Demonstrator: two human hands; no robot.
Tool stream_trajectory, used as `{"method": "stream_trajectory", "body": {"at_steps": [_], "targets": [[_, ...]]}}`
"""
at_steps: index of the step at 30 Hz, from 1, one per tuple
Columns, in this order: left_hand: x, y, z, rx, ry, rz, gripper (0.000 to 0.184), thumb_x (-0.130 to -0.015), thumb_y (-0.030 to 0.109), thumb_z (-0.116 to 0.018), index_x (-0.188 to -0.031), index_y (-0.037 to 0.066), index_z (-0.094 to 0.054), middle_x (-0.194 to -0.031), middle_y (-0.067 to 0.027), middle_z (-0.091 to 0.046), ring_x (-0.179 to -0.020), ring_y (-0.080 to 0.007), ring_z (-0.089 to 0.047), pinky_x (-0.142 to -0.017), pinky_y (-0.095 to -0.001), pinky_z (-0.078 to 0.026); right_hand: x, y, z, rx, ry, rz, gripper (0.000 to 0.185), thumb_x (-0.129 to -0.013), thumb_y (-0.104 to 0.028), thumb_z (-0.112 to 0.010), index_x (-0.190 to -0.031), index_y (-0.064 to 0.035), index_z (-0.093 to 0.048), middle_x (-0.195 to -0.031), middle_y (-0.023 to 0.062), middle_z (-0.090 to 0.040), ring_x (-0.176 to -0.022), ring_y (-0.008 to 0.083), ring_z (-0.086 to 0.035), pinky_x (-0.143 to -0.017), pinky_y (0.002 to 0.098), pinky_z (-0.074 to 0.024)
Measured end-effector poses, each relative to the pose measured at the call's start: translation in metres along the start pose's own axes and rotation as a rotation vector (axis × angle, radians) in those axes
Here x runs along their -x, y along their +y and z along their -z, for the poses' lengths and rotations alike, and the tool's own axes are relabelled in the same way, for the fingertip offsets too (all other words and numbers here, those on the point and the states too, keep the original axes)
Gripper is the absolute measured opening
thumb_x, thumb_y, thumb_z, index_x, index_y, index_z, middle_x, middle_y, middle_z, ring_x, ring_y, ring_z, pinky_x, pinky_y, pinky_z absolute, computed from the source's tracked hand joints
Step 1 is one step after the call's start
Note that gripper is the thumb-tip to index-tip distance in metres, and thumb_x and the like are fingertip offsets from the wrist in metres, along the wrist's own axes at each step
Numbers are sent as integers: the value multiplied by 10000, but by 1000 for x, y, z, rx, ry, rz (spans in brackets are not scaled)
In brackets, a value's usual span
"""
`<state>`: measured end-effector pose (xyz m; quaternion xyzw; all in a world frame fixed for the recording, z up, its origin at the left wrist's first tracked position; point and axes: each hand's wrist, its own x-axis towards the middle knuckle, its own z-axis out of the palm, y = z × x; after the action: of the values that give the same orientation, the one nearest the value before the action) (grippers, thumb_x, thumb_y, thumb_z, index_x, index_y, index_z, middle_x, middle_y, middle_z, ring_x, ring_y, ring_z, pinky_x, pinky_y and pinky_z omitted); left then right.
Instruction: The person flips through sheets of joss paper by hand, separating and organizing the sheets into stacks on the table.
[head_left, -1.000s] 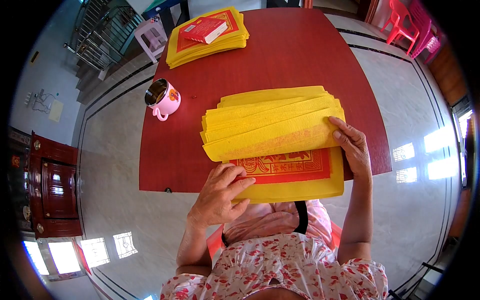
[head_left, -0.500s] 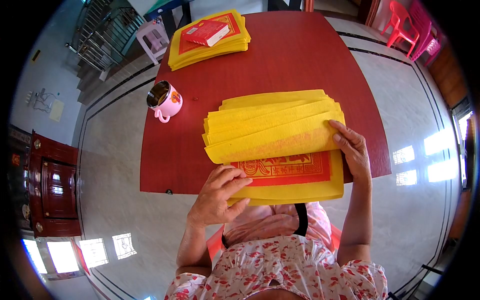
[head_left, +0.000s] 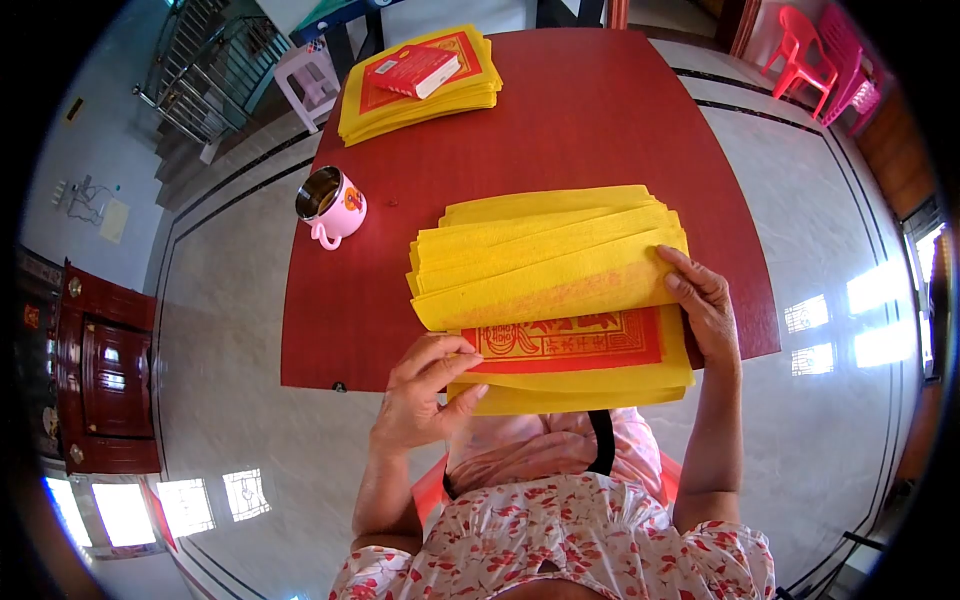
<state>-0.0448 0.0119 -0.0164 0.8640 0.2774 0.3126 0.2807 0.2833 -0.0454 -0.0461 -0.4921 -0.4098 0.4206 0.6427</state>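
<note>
"What is nearest?"

"A floral shirt [head_left: 560,530], with the lap in pink cloth [head_left: 555,450] beyond it. Then the left hand [head_left: 415,390], at the left edge of a printed sheet [head_left: 570,345]. Its fingers are slightly parted and touch the paper; I can't tell whether they pinch it."

"Where is that sheet?"

"At the table's near side, its yellow border reaching over the edge. The print is red and gold."

"And the right hand [head_left: 703,300]?"

"Its fingers are closed on the right end of the yellow sheets [head_left: 550,250], which lie overlapped, backs up, across the far part of the print."

"Farther along the table [head_left: 590,120]?"

"To the left, well apart from the sheets, a pink cup [head_left: 345,212] with a dark inside. Beyond it, another stack [head_left: 470,98] of yellow paper, with a small red book [head_left: 415,70] on top."

"And past the table?"

"A pale stool [head_left: 303,80] at left, red [head_left: 800,60] and magenta chairs [head_left: 850,60] at right."
</note>
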Motion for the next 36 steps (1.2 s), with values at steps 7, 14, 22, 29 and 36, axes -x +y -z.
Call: {"method": "stream_trajectory", "body": {"at_steps": [7, 14, 22, 29, 36], "targets": [[1, -5, 12, -52, 156, -40, 197, -706, 37, -704, -891, -4, -649, -866, -83, -613, -807, -215, -586, -695, -302, -478, 1, -2, 0, 15, 15, 0, 258, -877, -118, -596, -1125, -58, -633, -1022, 63, -662, -879, 109, -608, -794, 247, -502], [-1, -7, 8, -35, 273, -68, 132, -729, -32, -679, -849, -12, -629, -804, -84, -599, -689, -195, -557, -552, -266, -450, 3, -6, 4, 55, -27, -12, 363, -885, -315, -577, -1115, -39, -633, -1027, 94, -648, -878, 135, -611, -799, 276, -501], [-1, -1, -2, 28, 421, 149, 82, -795, 20, -656, -843, -30, -614, -748, -85, -603, -649, -157, -548, -571, -245, -428, 3, -3, 9, -174, -169, -35, 832, -851, -687, -273, -1215, 18, -525, -1064, 166, -620, -966, 242, -601, -922, 377, -451], [1, -2, -6, 24, 460, 151, 81, -802, 21, -653, -837, -41, -615, -748, -79, -604, -629, -135, -541, -558, -239, -425, 4, -7, 3, -95, -135, -19, 493, -770, -205, -722, -1174, 25, -557, -1066, 141, -630, -951, 196, -609, -881, 357, -479], [1, 7, -10, 150, 549, 120, 68, -820, -1, -630, -877, -34, -610, -837, -100, -598, -610, -98, -554, -505, -202, -441, 2, 2, 10, -110, -83, -83, 370, -764, -64, -714, -1119, -24, -619, -1018, 99, -659, -928, 155, -616, -796, 314, -523]]}}
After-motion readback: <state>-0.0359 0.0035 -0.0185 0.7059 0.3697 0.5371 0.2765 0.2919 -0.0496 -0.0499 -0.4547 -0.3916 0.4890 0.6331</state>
